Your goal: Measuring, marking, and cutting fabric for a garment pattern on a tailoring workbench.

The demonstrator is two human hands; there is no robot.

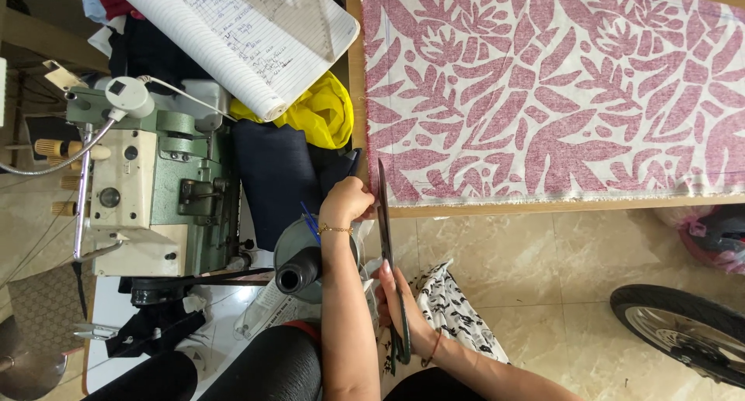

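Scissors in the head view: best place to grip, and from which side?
Grip the scissors at the handle loops, the end toward the person, where the right hand already is. The long thin blades point away toward the patterned fabric edge that the left hand pinches, so come from the near side, in line with the blades, fingers clear of the cutting edges.

Premises: a small tailoring workshop. A green sewing machine (167,191) stands beside a bench (543,208) carrying patterned fabric (559,91). A thread cone (299,273) and ruled notebook (240,36) lie nearby.
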